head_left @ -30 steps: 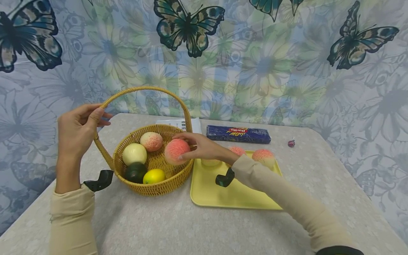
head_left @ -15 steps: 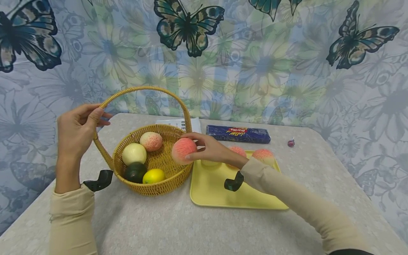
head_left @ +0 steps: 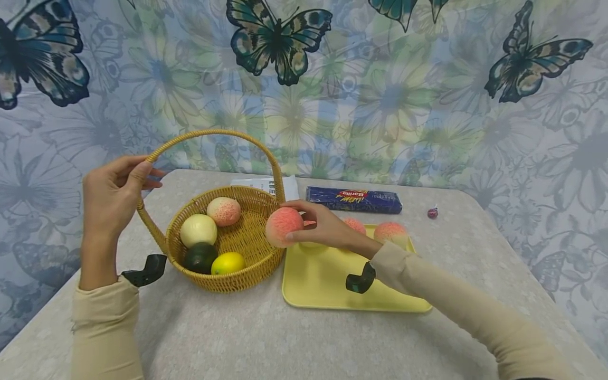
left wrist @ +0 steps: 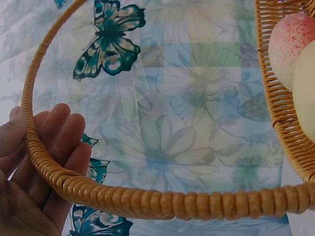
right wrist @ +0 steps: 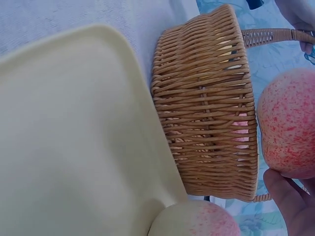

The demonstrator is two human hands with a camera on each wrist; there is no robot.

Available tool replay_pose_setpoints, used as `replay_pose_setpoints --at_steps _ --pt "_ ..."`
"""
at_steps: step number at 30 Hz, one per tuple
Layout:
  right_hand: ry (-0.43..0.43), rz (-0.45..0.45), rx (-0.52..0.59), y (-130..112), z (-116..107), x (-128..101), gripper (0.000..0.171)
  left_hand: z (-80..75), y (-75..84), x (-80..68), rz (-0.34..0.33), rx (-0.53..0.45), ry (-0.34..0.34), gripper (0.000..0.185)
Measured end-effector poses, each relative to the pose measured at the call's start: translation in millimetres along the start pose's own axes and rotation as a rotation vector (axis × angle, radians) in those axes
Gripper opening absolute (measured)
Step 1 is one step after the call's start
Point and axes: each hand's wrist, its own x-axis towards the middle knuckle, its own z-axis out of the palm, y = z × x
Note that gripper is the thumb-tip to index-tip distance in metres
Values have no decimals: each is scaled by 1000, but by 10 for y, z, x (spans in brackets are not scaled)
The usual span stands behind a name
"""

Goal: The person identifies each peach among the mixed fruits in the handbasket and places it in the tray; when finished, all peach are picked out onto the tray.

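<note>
My left hand (head_left: 111,198) holds the left side of the arched handle (head_left: 214,132) of a woven basket (head_left: 223,284), thumb and fingers around it. In my right hand (head_left: 328,227) is a pink and cream peach (head_left: 284,227), held by thumb and fingers at the basket's right rim. The right wrist view puts that peach (right wrist: 290,123) beyond the woven wall. Inside the basket lie a speckled peach (head_left: 224,211), a pale cream round fruit (head_left: 198,230), a dark green avocado-like fruit (head_left: 200,258) and a lemon (head_left: 228,263).
A yellow tray (head_left: 328,287) stands right of the basket, bearing peaches (head_left: 391,233); one is mostly hidden behind my right hand. Farther back lie a blue Barilla package (head_left: 353,200) and a white packet (head_left: 285,186). A small wrapped lollipop (head_left: 432,212) is at the right.
My right hand has moved right with the peach, from above the basket's inside to its right rim. The left hand keeps its hold on the handle.
</note>
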Motion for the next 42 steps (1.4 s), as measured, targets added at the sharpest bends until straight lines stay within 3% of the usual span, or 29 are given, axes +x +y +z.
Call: replay_pose_setpoints --at_steps 6,13,18,34,42 --pt "24 -9 -4 4 -21 -57 58 -2 -5 4 -10 0 -2 33" --pt "39 9 -6 317 -82 -56 60 3 -1 2 -8 1 -5 33" --pt "41 4 -26 396 -117 -118 60 3 3 -1 -5 -2 -5 33" --pt "5 48 -35 511 -126 -334 62 -3 1 -3 -6 -2 5 33" --pt "-29 77 -63 365 -88 -482 60 -1 2 -6 -7 -2 1 33"
